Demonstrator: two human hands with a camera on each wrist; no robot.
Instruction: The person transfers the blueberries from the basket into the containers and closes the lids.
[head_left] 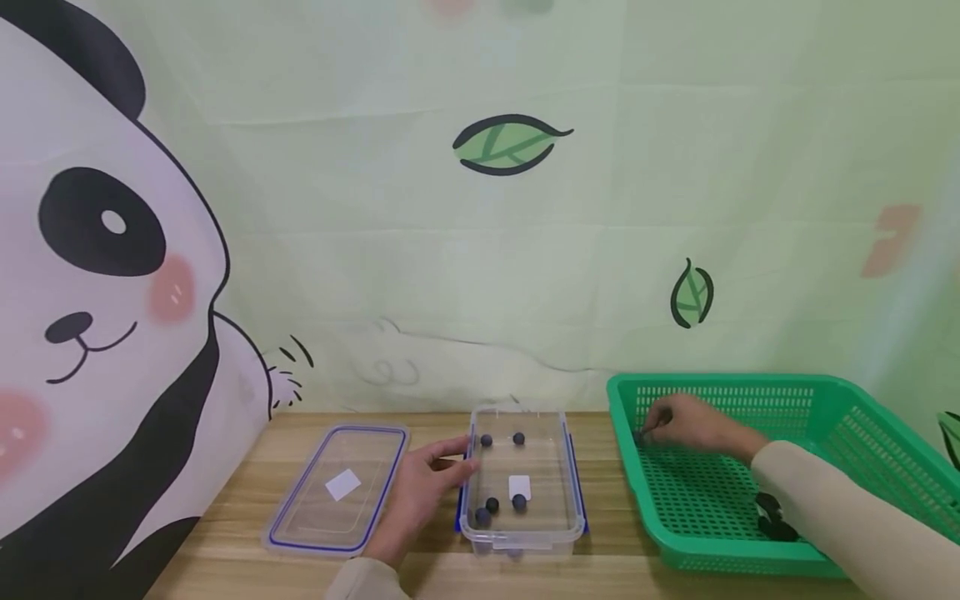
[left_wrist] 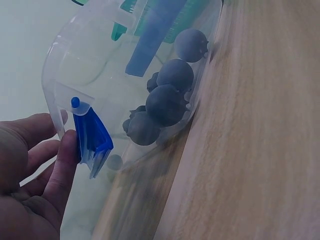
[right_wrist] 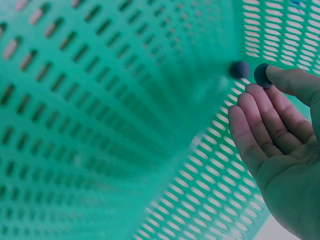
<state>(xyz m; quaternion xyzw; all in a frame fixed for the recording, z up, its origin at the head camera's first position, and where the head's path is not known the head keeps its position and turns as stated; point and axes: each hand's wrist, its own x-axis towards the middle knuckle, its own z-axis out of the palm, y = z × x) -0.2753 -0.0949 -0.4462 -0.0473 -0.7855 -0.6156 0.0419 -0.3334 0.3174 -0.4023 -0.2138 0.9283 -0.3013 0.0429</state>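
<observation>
A clear plastic container [head_left: 551, 467] with blue side clips stands in the middle of the table, several blueberries [left_wrist: 167, 105] lying on its bottom. My left hand [head_left: 422, 492] grips the container's left rim by a blue clip [left_wrist: 92, 142]. Over at the left side of the green basket [head_left: 652, 508], my right hand [head_left: 693, 423] reaches inside. Thumb and fingertips pinch a blueberry [right_wrist: 261, 75] in the right wrist view. Close beside it, another blueberry [right_wrist: 239, 70] lies in the basket's corner.
Left of the container lies a clear lid [head_left: 303, 508] with a blue seal and a white label. A black-and-white object [head_left: 774, 518] sits in the basket, partly hidden by my right sleeve. A panda-printed cloth [head_left: 420, 275] hangs behind the table.
</observation>
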